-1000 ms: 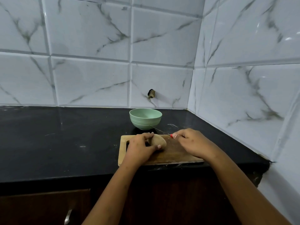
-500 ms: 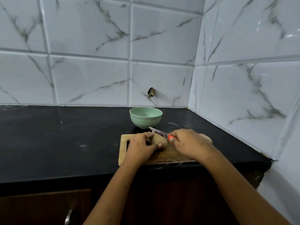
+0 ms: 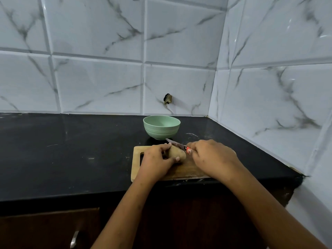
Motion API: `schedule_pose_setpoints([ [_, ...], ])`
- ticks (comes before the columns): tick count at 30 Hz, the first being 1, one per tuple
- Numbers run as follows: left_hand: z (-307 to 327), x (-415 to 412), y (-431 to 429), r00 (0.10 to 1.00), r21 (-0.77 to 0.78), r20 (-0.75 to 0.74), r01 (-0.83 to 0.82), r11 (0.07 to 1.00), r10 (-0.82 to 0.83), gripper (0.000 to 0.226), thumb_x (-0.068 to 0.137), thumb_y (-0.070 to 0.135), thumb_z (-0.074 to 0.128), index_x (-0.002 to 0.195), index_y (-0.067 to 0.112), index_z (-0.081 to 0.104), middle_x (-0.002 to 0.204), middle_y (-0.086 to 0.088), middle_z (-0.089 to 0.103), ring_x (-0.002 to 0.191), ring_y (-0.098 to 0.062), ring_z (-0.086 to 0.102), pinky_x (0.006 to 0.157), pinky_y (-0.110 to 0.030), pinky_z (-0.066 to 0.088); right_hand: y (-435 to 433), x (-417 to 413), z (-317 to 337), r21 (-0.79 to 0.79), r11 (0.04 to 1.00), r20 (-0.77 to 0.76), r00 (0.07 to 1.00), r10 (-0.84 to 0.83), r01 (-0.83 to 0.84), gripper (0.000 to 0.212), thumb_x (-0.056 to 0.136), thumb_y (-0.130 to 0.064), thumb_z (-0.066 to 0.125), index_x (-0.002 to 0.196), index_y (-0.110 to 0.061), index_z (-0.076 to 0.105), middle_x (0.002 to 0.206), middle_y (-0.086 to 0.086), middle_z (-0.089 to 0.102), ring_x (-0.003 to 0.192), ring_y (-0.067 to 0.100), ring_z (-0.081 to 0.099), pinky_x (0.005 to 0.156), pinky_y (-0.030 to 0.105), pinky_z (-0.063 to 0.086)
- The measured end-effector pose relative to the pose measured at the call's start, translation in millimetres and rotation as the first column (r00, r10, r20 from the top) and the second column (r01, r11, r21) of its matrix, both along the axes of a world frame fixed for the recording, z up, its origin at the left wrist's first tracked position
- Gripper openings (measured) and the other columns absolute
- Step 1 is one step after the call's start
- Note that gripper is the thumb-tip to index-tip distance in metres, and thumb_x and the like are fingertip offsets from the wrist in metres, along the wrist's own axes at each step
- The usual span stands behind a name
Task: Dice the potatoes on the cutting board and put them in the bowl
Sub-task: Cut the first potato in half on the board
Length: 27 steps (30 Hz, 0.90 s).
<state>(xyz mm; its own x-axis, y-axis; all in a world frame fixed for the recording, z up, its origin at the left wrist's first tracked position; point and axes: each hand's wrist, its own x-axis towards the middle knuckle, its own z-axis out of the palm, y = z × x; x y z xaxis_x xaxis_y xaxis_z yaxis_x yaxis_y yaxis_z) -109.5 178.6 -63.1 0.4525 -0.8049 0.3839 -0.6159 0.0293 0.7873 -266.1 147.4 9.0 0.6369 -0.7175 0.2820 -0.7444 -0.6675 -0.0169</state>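
A whole brown potato (image 3: 177,154) lies on the wooden cutting board (image 3: 137,153) at the counter's front edge. My left hand (image 3: 156,159) grips the potato from the left, fingers over its top and thumb at its near side. My right hand (image 3: 212,155) holds a small knife (image 3: 177,144) by its red handle. The blade lies across the top of the potato, its tip pointing back-left toward the bowl. A pale green bowl (image 3: 161,127) stands just behind the board, with nothing visible inside it.
The black counter (image 3: 71,150) stretches wide to the left of the board. Marble-look tiled walls (image 3: 269,97) close in behind and on the right. Dark cabinet doors with a metal handle (image 3: 74,239) sit below the counter edge.
The knife has come up off the board and now lies with its blade on top of the potato. My right hand shifted slightly left. My left hand kept its hold.
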Motion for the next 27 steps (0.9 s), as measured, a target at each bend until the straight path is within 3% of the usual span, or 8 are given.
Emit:
schedule_pose_setpoints([
  [4, 0.3, 1.2, -0.8, 1.0, 0.006, -0.002, 0.005, 1.0, -0.005, 0.062, 0.076, 0.026, 0.078, 0.133, 0.017, 0.055, 0.131, 0.002, 0.058, 0.115, -0.011, 0.055, 0.101, -0.031, 0.046, -1.4, 0.7, 0.0, -0.009, 1.0, 0.006, 1.0, 0.008, -0.008, 0.034, 0.102, -0.032, 0.033, 0.123, -0.035, 0.06, 0.112, 0.001, 0.066, 0.096, 0.023, 0.062, 0.068, 0.032, 0.045],
  [11, -0.2, 3.1, -2.7, 0.999, -0.003, -0.03, 0.017, 1.0, -0.017, 0.06, 0.075, 0.023, 0.079, 0.131, 0.017, 0.056, 0.129, 0.002, 0.059, 0.114, -0.011, 0.056, 0.101, -0.032, 0.046, 1.4, 4.3, -1.1, -0.076, 0.997, -0.023, 1.0, -0.019, 0.017, 0.032, 0.102, -0.03, 0.033, 0.117, -0.031, 0.06, 0.103, 0.0, 0.065, 0.085, 0.022, 0.059, 0.049, 0.026, 0.026],
  [17, 0.7, 2.8, -1.6, 0.999, -0.011, -0.03, 0.029, 1.0, -0.03, 0.058, 0.076, 0.022, 0.079, 0.13, 0.016, 0.057, 0.126, 0.003, 0.061, 0.112, -0.008, 0.056, 0.1, -0.028, 0.045, -7.4, 27.8, -6.3, -0.103, 0.994, -0.049, 0.998, 0.036, -0.041, 0.02, 0.098, -0.031, 0.044, 0.108, -0.023, 0.06, 0.1, 0.002, 0.063, 0.08, 0.023, 0.055, 0.062, 0.03, 0.034],
  [22, 3.7, 2.3, 0.1, 0.996, -0.005, -0.075, 0.053, 0.999, -0.053, 0.058, 0.076, 0.017, 0.079, 0.13, 0.015, 0.058, 0.126, 0.004, 0.062, 0.11, -0.007, 0.056, 0.098, -0.021, 0.044, -5.7, 24.0, -10.7, -0.127, 0.991, -0.084, 0.996, 0.041, -0.052, 0.016, 0.098, -0.026, 0.045, 0.106, -0.022, 0.058, 0.088, -0.001, 0.058, 0.07, 0.02, 0.046, 0.056, 0.03, 0.031],
  [25, 4.1, 2.2, 0.5, 0.994, -0.004, -0.093, 0.064, 0.998, -0.064, 0.058, 0.075, 0.015, 0.079, 0.13, 0.016, 0.058, 0.126, 0.003, 0.062, 0.11, -0.008, 0.057, 0.099, -0.024, 0.045, 0.2, 19.4, -16.1, -0.168, 0.985, -0.102, 0.995, 0.014, -0.031, 0.017, 0.098, -0.023, 0.043, 0.105, -0.021, 0.059, 0.077, -0.005, 0.047, 0.068, 0.018, 0.048, 0.05, 0.029, 0.029],
  [27, 4.0, 3.1, 0.1, 0.993, 0.002, -0.095, 0.069, 0.998, -0.069, 0.059, 0.075, 0.015, 0.079, 0.13, 0.017, 0.058, 0.125, 0.004, 0.062, 0.11, -0.008, 0.057, 0.099, -0.025, 0.045, 2.6, 19.7, -19.4, -0.181, 0.983, -0.108, 0.994, 0.003, -0.023, 0.017, 0.098, -0.022, 0.044, 0.103, -0.02, 0.06, 0.08, -0.004, 0.053, 0.07, 0.017, 0.051, 0.051, 0.028, 0.03],
])
